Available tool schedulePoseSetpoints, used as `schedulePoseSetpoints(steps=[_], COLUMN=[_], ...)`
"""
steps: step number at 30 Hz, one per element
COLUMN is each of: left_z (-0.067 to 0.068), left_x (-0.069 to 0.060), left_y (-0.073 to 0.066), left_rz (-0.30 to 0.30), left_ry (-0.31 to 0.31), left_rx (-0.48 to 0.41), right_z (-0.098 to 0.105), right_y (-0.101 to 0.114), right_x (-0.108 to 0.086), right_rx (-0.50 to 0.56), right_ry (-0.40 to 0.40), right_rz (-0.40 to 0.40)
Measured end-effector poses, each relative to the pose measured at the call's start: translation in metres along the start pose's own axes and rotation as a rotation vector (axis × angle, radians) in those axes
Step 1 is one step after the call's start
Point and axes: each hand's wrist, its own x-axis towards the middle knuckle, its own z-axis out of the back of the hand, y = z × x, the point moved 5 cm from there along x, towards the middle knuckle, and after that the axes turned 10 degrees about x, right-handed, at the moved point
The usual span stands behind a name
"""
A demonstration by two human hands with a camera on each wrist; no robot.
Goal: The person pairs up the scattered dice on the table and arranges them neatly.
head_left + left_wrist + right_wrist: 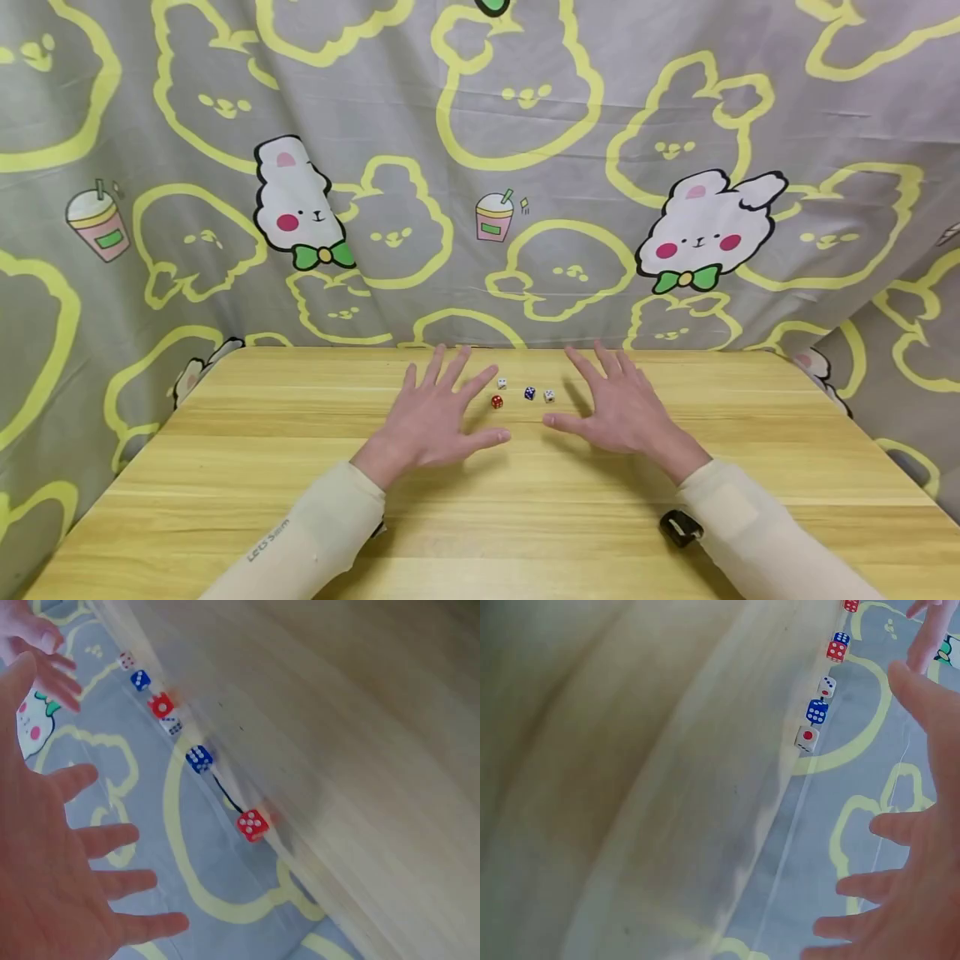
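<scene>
Several small dice lie toward the table's far side: in the head view a white die (502, 383), a red die (497, 402), a blue die (529, 393) and another white die (549, 396). My left hand (431, 417) is left of them, fingers spread and straight, holding nothing. To their right, my right hand (622, 408) is spread the same way, also holding nothing. The left wrist view shows a red die (252, 824) and a blue die (199, 759) beyond my left fingers. A white die (807, 738) and a blue die (817, 712) appear in the right wrist view.
A wooden table (525, 533) spans the lower head view, its far edge against a grey curtain (465, 292) with yellow outlines and white cartoon animals. A black object (681, 527) shows at the right sleeve.
</scene>
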Motion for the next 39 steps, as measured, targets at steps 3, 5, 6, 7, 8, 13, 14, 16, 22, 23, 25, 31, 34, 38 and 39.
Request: schedulePoseSetpoints(steps=[3,5,6,7,8,13,14,16,22,23,25,31,34,38,39], left_z=[0.000,0.001,0.001,0.001,0.002,0.002,0.002,0.001,0.001,0.001,0.001,-0.001,-0.003,-0.004,-0.004], left_x=[0.001,0.002,0.003,0.004,0.004,0.007,0.008,0.008,0.011,0.012,0.013,0.017,0.019,0.021,0.021], left_y=[-0.007,-0.012,-0.015,-0.017,-0.020,-0.030,-0.031,-0.034,-0.040,-0.041,-0.043,-0.049,-0.052,-0.054,-0.055], left_rz=[-0.039,-0.073,-0.092,-0.111,-0.130,-0.216,-0.228,-0.245,-0.282,-0.288,-0.297,-0.319,-0.327,-0.327,-0.327], left_ry=[0.005,0.014,0.023,0.036,0.050,0.087,0.092,0.102,0.129,0.132,0.142,0.188,0.199,0.209,0.212], left_rx=[0.010,0.016,0.018,0.020,0.018,0.022,0.023,0.032,0.038,0.038,0.038,0.022,0.021,0.018,0.013], right_z=[-0.003,-0.004,-0.004,-0.005,-0.005,-0.006,-0.006,-0.007,-0.009,-0.010,-0.012,-0.016,-0.018,-0.019,-0.020], right_y=[-0.002,-0.004,-0.005,-0.006,-0.006,-0.008,-0.008,-0.008,-0.003,-0.002,-0.002,-0.001,-0.001,-0.001,-0.001], right_x=[0.001,0.002,0.003,0.004,0.004,0.009,0.011,0.013,0.018,0.019,0.022,0.029,0.031,0.032,0.033], right_rx=[0.054,0.090,0.105,0.119,0.134,0.195,0.207,0.226,0.266,0.274,0.292,0.328,0.338,0.352,0.354], right_ry=[0.030,0.045,0.049,0.051,0.053,0.058,0.062,0.068,0.087,0.090,0.094,0.100,0.105,0.112,0.113], right_rz=[-0.012,-0.023,-0.024,-0.023,-0.022,-0.012,-0.011,-0.008,0.006,0.009,0.008,-0.019,-0.037,-0.040,-0.039])
